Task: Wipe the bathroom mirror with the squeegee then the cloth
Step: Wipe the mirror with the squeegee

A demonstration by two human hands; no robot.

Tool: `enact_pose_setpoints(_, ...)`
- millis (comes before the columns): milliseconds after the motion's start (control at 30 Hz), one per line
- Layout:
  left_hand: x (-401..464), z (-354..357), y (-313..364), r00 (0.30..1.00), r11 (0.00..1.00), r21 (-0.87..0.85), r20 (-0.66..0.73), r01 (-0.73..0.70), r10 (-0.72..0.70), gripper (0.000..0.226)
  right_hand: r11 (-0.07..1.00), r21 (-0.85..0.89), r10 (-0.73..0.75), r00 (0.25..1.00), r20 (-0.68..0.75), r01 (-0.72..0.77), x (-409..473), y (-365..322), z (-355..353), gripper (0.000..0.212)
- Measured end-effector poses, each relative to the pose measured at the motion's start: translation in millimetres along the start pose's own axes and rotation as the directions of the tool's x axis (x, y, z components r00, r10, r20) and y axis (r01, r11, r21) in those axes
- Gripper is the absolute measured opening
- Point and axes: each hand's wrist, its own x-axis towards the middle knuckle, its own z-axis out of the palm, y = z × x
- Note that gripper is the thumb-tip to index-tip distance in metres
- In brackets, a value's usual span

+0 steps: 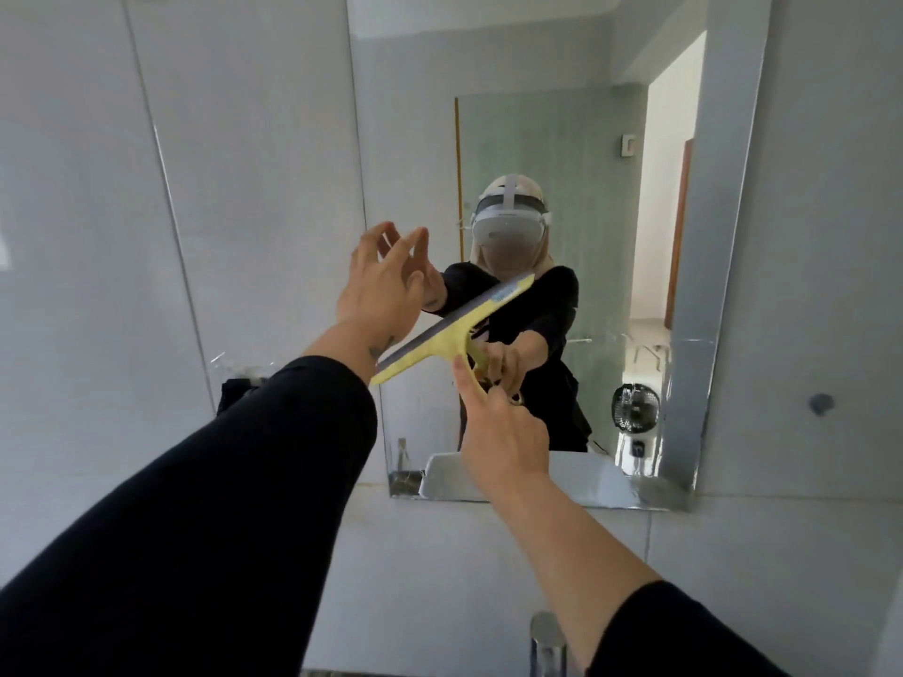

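Your right hand [503, 427] grips the yellow squeegee [454, 329] by its handle, its blade slanted across the lower middle of the mirror [537, 114] (whether rubber touches glass is unclear), while your left hand [386, 280] hovers open, fingers spread, at the mirror's left edge.

pale grey wall tiles [244, 188] cover the room, their large panels split by thin joints. a dark round fitting [821, 404] sits on the wall at the right. low in the middle stands a chrome tap [547, 637]. reflected behind are a frosted glass panel [537, 153], a bright open doorway [664, 202] letting in daylight, and a small black fan [635, 408].
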Motion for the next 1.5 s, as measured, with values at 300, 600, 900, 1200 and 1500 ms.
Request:
enact_pose_setpoints(300,-1.6,23.6,16.9,0.999,1.0,0.007,0.039,-0.012,0.012,0.059,0.978,-0.21,-0.02,0.996,-0.09,0.001,-3.2,69.6,-35.9,0.082)
enact_pose_setpoints(600,-0.5,40.2,51.7,0.998,0.999,-0.047,0.054,-0.017,0.019,0.062,0.968,-0.191,0.137,0.979,-0.149,-0.165,-16.4,137.0,-64.5,0.084)
enact_pose_setpoints(900,-3.3,51.5,54.4,0.999,0.999,-0.042,0.027,0.019,-0.017,0.065,0.942,-0.026,0.326,0.933,-0.15,-0.333,-28.5,184.3,-57.8,0.081)
enact_pose_setpoints(1200,-3.3,53.4,54.0,0.999,1.0,-0.01,0.04,0.01,-0.01,0.071,0.741,0.454,0.559,0.829,-0.012,-0.494,-38.3,162.7,-28.4,0.064)
enact_pose_setpoints(1500,-3.5,43.1,47.9,0.998,1.0,0.004,0.061,-0.021,0.02,0.07,0.316,0.82,0.656,0.734,0.175,-0.477,-26.4,97.1,10.6,0.07)
